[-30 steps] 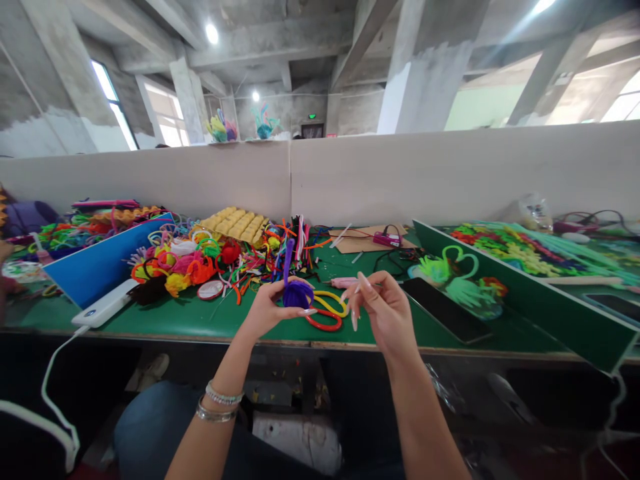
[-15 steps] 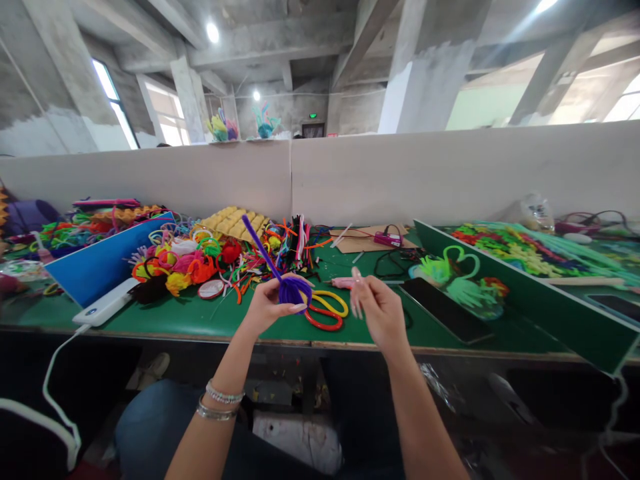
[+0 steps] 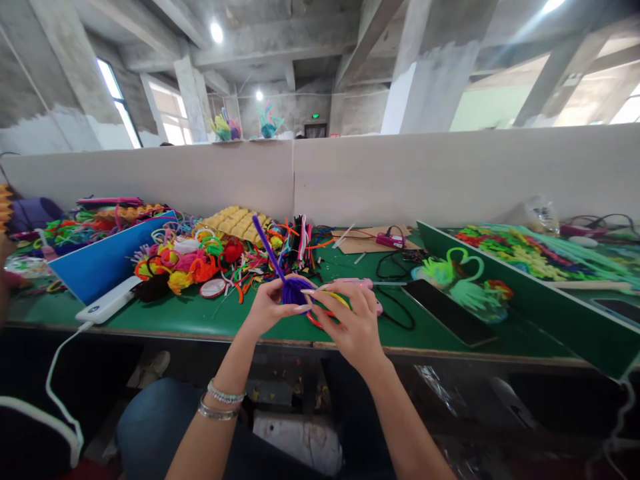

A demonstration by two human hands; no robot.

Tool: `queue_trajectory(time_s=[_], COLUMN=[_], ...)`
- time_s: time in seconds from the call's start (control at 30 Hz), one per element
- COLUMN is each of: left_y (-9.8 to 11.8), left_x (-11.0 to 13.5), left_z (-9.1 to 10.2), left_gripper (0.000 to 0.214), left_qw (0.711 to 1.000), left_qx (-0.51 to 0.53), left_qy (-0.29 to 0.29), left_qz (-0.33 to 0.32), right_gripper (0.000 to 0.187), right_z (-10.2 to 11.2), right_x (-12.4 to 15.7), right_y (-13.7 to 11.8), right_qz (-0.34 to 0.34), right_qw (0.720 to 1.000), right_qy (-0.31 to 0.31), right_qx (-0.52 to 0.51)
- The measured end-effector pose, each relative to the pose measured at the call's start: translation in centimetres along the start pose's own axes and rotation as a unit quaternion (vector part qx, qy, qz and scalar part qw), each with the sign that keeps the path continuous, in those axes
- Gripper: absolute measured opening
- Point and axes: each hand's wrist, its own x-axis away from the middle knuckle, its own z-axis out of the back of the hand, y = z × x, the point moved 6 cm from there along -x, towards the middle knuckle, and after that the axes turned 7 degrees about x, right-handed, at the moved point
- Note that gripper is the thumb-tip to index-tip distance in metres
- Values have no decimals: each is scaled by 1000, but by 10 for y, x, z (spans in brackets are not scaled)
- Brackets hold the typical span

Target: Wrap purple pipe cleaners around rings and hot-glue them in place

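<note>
My left hand (image 3: 267, 308) is closed on a coiled purple pipe cleaner (image 3: 291, 290), held just above the front of the green table (image 3: 200, 320). One straight purple end sticks up and to the left from the coil. My right hand (image 3: 350, 320) reaches in from the right, and its fingertips with long nails touch the coil. Red and yellow rings (image 3: 320, 321) lie on the table behind my hands, partly hidden. A pink tool (image 3: 363, 283) lies just past my right hand.
A heap of coloured pipe-cleaner pieces (image 3: 210, 257) fills the table's left middle, next to a blue board (image 3: 100, 263) and a white power bank (image 3: 103, 308). A phone (image 3: 447, 310), black cables and green figures (image 3: 450, 273) lie on the right by a green divider (image 3: 525, 300).
My right hand has moved left from open air onto the purple coil. The straight purple end has swung from upright to leaning left.
</note>
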Motion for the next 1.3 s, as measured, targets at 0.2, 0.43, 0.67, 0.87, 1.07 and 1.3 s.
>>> queue_trajectory(time_s=[0.2,0.43,0.67,0.87,1.07,1.3], left_y=[-2,-3,-3,-3,-3,-1], left_x=[0,1,1,1,1,2], left_z=[0,0,0,1,1,0], left_gripper=[45,45,47,45,44,44], left_qw=[1000,1000,1000,1000,1000,999], left_qx=[1,10,0,-16,-30,-49], left_qy=[-5,2,-1,5,4,6], left_qz=[7,3,0,-5,3,7], right_gripper=[19,22,27,27,27,26], right_z=[2,3,1,-2,-4,-4], right_x=[0,-1,0,3,4,2], right_y=[-1,-2,-2,-1,-1,-1], right_qz=[6,12,10,7,11,8], right_qw=[1000,1000,1000,1000,1000,1000], right_qy=[12,25,27,29,19,4], right_qx=[2,0,4,4,6,-2])
